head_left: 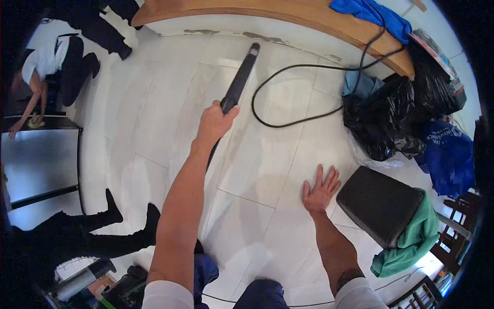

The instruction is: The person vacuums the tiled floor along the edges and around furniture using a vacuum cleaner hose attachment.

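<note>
My left hand is wrapped round the handle end of a black vacuum cleaner wand. The wand slants away from me, its far tip low by the foot of the wall. A dark hose trails back under my left forearm. Flat on the pale tiled floor, my right hand has its fingers spread and holds nothing. Just right of it stands a dark grey box-shaped object with a green cloth against its side.
A black cable loops across the floor on the right. Black plastic bags and a blue bag lie beyond it. A wooden ledge runs along the back. At left, a person leans over a dark-framed cabinet; dark-clothed legs extend below.
</note>
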Demonstrator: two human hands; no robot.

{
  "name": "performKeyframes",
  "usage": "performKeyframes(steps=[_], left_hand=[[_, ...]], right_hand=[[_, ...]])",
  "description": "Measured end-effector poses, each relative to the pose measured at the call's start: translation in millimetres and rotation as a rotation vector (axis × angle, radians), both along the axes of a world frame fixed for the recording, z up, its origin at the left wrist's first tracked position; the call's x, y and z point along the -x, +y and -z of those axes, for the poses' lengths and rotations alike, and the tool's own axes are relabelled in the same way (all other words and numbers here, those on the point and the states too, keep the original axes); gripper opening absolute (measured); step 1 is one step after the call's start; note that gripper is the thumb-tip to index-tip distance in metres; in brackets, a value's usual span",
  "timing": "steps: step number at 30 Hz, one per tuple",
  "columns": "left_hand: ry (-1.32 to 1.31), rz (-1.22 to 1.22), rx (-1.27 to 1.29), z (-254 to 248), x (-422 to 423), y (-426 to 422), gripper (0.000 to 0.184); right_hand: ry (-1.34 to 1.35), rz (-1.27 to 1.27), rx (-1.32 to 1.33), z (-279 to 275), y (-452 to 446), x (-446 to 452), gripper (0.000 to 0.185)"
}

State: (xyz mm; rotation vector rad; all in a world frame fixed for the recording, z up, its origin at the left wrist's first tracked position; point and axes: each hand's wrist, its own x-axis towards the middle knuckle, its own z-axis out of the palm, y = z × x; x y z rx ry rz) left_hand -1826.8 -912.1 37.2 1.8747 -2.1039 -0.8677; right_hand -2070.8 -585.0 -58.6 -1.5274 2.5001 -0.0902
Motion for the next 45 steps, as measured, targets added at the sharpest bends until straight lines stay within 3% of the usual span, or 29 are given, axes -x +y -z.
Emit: performKeyframes(steps=[5, 9, 11, 14, 17, 20, 22, 25, 27, 33, 38, 40, 42, 45], left_hand=[[0.061, -0.167, -0.136, -26.7, -16.2, -38.8, 0.054], [0.097, -0.131, -0.113, -13.1, 2.8, -35.6, 0.061], [0.035, -0.109, -0.078, 5.4, 3.2, -16.3, 0.064], [-0.066, -0.053, -0.098, -13.0, -6.3, 53.4, 0.063], [0.030, -0.159, -0.164, -13.4, -43.6, 98.9, 0.057], [0.032, -0.243, -0.148, -11.5, -63.7, 80.8, 0.054], [-0.005, -0.150, -0.015, -12.6, -61.5, 53.5, 0.054], [-0.107, -0.176, -0.062, -16.0, -70.1, 71.4, 0.052], [-0.085, -0.172, -0.026, -16.8, -87.5, 122.4, 0.051], [-0.084, -0.469, -0.199, -41.3, -160.2, 251.9, 0.054], [-0.078, -0.581, -0.205, -47.3, -178.8, 268.5, 0.055], [-0.168, -0.427, -0.144, -46.9, -166.3, 271.7, 0.054], [-0.184, -0.427, -0.151, -43.9, -169.9, 269.5, 0.053], [-0.212, -0.622, -0.122, -29.7, -192.2, 242.8, 0.053]], right_hand=[[0.026, 0.000, 0.001, 5.4, 1.8, 1.2, 0.079], [0.006, 0.001, -0.025, 0.7, 0.8, 0.6, 0.079], [0.022, -0.004, -0.008, 1.3, -0.1, 1.0, 0.079], [0.022, -0.003, 0.007, 2.7, -0.2, 0.3, 0.079], [0.017, -0.017, 0.013, 3.6, 1.6, 1.7, 0.079], [0.051, -0.025, 0.027, 7.4, 1.8, 1.1, 0.078], [0.056, -0.037, 0.035, 7.8, 2.1, -0.1, 0.078], [0.082, -0.046, 0.028, 5.5, -1.3, -1.3, 0.077], [0.087, -0.040, 0.038, 7.1, 1.4, 1.1, 0.076], [0.086, -0.034, 0.039, 10.6, 3.1, 1.3, 0.076], [0.098, -0.041, 0.068, 13.9, 6.0, 2.0, 0.075], [0.098, -0.047, 0.095, 15.1, 6.5, 0.4, 0.074], [0.122, -0.048, 0.070, 16.7, 6.0, 2.1, 0.074], [0.119, -0.040, 0.047, 12.6, 4.3, 1.0, 0.074]])
